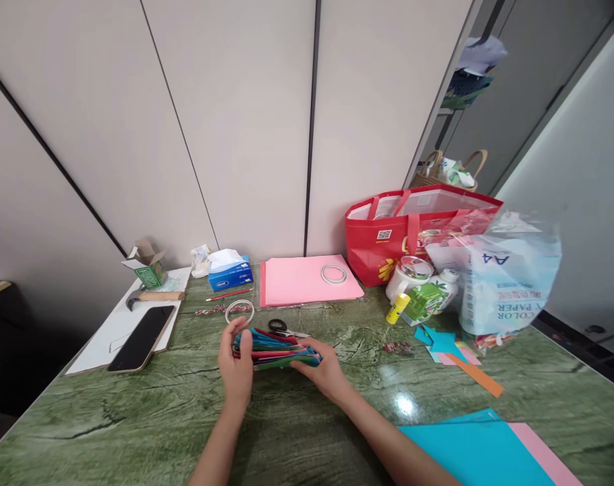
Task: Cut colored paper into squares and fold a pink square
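Between my two hands is a bundle of folded coloured paper (pixel 279 351), with blue, red and green layers showing. My left hand (pixel 236 361) grips its left end, fingers behind and thumb in front. At the right end my right hand (pixel 324 371) is closed on the same bundle, thumb along the lower edge. Just behind the paper lie scissors (pixel 289 331) with black handles. A white tape roll (pixel 239 312) rests on the table near my left fingertips.
Pink paper sheets (pixel 297 280) lie at the back, with a tissue box (pixel 230 273) beside them. A phone (pixel 142 337) and hammer (pixel 155 295) are at left. At right stand a red bag (pixel 372 246), glue stick (pixel 398 308), paper scraps (pixel 446 344) and blue sheets (pixel 469 449).
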Available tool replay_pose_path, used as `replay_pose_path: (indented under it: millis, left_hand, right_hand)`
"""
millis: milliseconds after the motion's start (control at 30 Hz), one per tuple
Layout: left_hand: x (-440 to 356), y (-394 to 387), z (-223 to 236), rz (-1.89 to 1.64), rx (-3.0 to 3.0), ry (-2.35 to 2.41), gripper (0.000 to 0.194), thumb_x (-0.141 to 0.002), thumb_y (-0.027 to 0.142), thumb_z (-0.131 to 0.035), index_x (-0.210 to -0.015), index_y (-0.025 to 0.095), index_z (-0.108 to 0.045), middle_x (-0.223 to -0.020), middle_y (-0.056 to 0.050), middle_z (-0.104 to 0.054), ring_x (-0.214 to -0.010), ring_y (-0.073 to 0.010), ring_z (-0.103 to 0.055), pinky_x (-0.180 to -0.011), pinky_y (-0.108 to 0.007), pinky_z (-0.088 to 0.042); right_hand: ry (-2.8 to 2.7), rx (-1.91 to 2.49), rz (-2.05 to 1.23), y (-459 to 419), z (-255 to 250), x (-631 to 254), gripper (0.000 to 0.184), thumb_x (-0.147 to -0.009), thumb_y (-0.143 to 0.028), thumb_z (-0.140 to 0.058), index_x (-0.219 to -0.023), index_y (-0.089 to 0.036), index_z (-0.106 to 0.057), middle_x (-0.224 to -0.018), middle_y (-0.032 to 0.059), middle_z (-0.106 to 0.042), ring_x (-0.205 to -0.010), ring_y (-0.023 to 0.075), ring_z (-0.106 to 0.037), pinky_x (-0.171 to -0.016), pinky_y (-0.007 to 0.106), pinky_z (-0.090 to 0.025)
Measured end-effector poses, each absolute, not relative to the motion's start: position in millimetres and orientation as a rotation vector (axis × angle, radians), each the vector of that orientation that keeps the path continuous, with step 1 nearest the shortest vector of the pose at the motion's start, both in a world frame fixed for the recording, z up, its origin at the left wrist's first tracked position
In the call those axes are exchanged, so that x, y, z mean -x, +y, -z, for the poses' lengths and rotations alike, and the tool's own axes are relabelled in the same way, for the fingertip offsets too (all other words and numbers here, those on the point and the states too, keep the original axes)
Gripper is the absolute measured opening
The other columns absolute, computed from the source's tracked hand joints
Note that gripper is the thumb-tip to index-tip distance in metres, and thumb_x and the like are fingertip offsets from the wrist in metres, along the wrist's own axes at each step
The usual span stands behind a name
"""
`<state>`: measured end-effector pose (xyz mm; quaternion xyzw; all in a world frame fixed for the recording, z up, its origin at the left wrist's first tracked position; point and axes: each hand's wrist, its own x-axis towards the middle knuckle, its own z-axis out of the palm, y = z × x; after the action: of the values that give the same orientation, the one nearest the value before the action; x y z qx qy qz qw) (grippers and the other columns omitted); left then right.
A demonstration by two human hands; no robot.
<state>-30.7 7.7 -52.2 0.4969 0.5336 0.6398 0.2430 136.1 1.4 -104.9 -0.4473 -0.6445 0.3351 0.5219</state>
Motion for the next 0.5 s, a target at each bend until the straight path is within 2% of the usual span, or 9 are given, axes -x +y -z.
replay_pose_path:
  millis: [67, 167, 233, 333, 400, 500]
  left_hand:
    - [29.7, 7.2, 53.5, -1.734, -1.545, 1.517, 0.03, -0.072, 0.037, -0.058, -0.096, 0.019, -0.057, -0.098, -0.007, -0.06, -0.092, -0.0211, -0.056, -0.084, -0.035, -0.042]
    - [26.5, 11.5, 51.9, -1.708, -1.678, 1.531, 0.02, -0.068, 0.034, -0.063, -0.081, 0.02, -0.06, -0.093, -0.007, -0.061, -0.09, -0.0214, -0.057, -0.083, -0.035, -0.043]
    - [24.2, 16.1, 49.2, -1.664, -1.6, 1.577, 0.019, -0.068, 0.036, -0.062, -0.078, 0.019, -0.061, -0.085, -0.006, -0.063, -0.082, -0.0204, -0.059, -0.073, -0.032, -0.046]
    - [22.4, 23.1, 46.2, -1.598, -1.44, 1.657, 0.026, -0.066, 0.039, -0.062, -0.081, 0.017, -0.063, -0.074, -0.005, -0.064, -0.069, -0.0189, -0.06, -0.056, -0.027, -0.046]
    - [22.9, 27.3, 46.4, -1.578, -1.425, 1.664, 0.027, -0.065, 0.039, -0.063, -0.079, 0.017, -0.063, -0.07, -0.005, -0.065, -0.066, -0.0185, -0.059, -0.055, -0.027, -0.045]
    - [26.2, 31.7, 50.0, -1.556, -1.469, 1.648, 0.025, -0.064, 0.037, -0.063, -0.077, 0.016, -0.064, -0.073, -0.005, -0.065, -0.068, -0.0188, -0.06, -0.064, -0.03, -0.046]
  right_hand:
    - [-1.611, 1.096, -0.756, 2.5, 101.0, -138.3, 0.028, -0.064, -0.028, -0.069, -0.089, -0.019, -0.062, -0.083, 0.0036, -0.069, -0.075, 0.0205, -0.064, -0.069, 0.032, -0.051]
    - [-1.728, 1.157, -0.69, 6.1, 94.2, -141.0, 0.039, -0.062, -0.024, -0.07, -0.099, -0.022, -0.058, -0.085, 0.0014, -0.068, -0.078, 0.0202, -0.064, -0.072, 0.033, -0.051]
    - [-1.781, 1.161, -0.622, 8.6, 89.4, -142.6, 0.053, -0.061, -0.021, -0.071, -0.11, -0.023, -0.051, -0.091, 0.0019, -0.065, -0.079, 0.0192, -0.063, -0.071, 0.033, -0.052]
    - [-1.919, 1.068, -0.447, 11.4, 83.0, -146.2, 0.071, -0.066, -0.02, -0.068, -0.128, -0.025, -0.034, -0.114, 0.0088, -0.056, -0.081, 0.0177, -0.063, -0.068, 0.031, -0.053]
    - [-2.088, 0.97, -0.257, 12.6, 81.0, -149.7, 0.066, -0.074, -0.021, -0.062, -0.131, -0.03, -0.031, -0.124, 0.0107, -0.048, -0.088, 0.0185, -0.062, -0.066, 0.03, -0.053]
    - [-2.228, 0.854, -0.044, 13.3, 84.4, -155.5, 0.055, -0.082, -0.022, -0.053, -0.132, -0.031, -0.029, -0.123, 0.01, -0.051, -0.103, 0.02, -0.057, -0.07, 0.03, -0.053]
